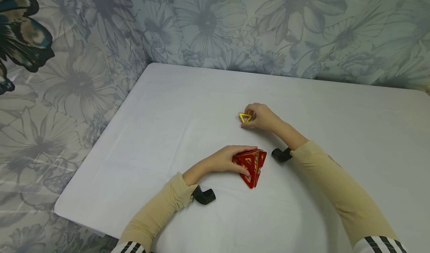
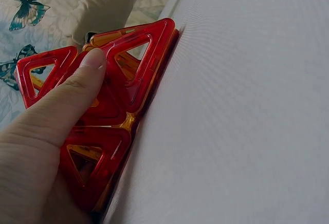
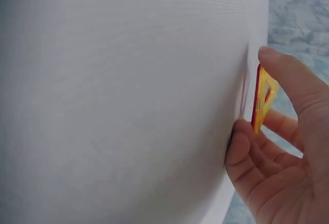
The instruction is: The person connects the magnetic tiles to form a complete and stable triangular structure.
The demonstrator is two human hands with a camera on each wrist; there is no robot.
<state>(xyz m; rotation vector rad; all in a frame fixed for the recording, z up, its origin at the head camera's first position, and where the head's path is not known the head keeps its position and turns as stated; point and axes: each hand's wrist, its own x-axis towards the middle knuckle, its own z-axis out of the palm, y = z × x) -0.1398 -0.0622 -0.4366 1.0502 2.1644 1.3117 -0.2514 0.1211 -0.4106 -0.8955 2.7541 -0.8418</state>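
My left hand [image 1: 221, 159] holds a red pyramid-like block of magnetic triangle tiles [image 1: 256, 163], standing on the white tabletop. In the left wrist view the thumb lies across the red faces of the tile block [image 2: 134, 93], and orange tiles show behind them; the other fingers are hidden. Farther back on the table, my right hand [image 1: 263, 117] pinches a small yellow triangle tile [image 1: 246, 114] between thumb and fingers. The right wrist view shows this yellow tile [image 3: 262, 98] edge-on, with a red edge along one side, close to the table surface.
The white table [image 1: 161, 115] has its left edge and far edge against walls of floral fabric [image 1: 80, 77]. A black wrist device [image 1: 204, 196] hangs at the left cuff and another black wrist device [image 1: 280, 155] at the right cuff.
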